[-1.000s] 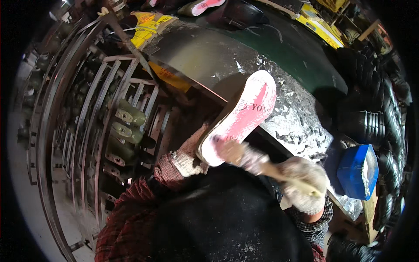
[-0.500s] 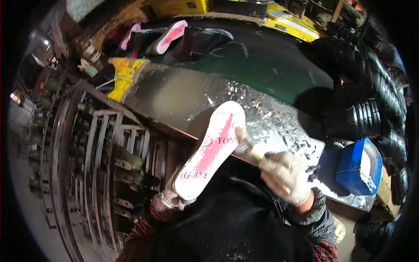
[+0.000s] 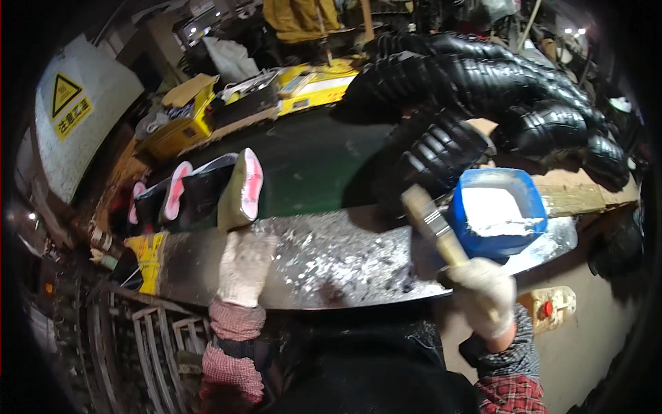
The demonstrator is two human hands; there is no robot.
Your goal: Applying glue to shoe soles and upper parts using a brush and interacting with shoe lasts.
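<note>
My left hand (image 3: 247, 268), in a pale work glove, reaches forward over the bench and is closed at the near end of a boot (image 3: 238, 193). The boot has an olive side and a white-and-pink sole turned to the right; my fingers are partly blurred against it. My right hand (image 3: 483, 293), also gloved, grips the wooden handle of a paintbrush (image 3: 436, 224). The bristles point up and away, just left of a blue container (image 3: 469, 234) holding white paste (image 3: 491, 207). Two more boots with similar soles, including a nearer boot (image 3: 176, 190), lie to the left.
White smears cover the metal bench edge (image 3: 345, 259), with a dark green belt (image 3: 303, 165) behind it. Black ribbed boots (image 3: 441, 148) are heaped at the right. A yellow box (image 3: 183, 127) stands behind. Metal racks (image 3: 155, 345) are at lower left, a red-capped jug (image 3: 552, 308) at lower right.
The view has swung right. My left hand has carried the boot forward to the row on the belt. My right hand has taken the brush off the sole and over beside the blue container.
</note>
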